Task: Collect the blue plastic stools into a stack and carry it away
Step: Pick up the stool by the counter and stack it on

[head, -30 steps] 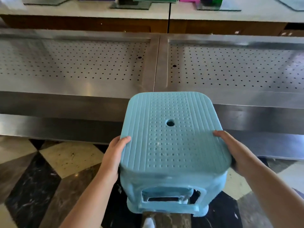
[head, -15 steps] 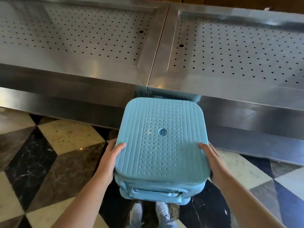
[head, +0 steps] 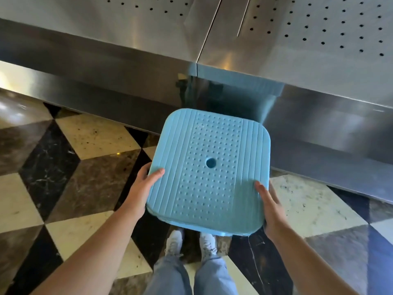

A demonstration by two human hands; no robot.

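Both my hands grip blue stool by opposite seat edges: left hand, right hand, thumbs on top. Stool above checkered floor, near steel counter. Advice: keep seat level, squeeze evenly.

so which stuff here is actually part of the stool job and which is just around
Part of the job:
- light blue square plastic stool, dotted seat with a round centre hole
- left hand, gripping its left edge
- right hand, gripping its right edge

Just around:
- perforated stainless steel counter
- chequered marble floor
- white sneakers
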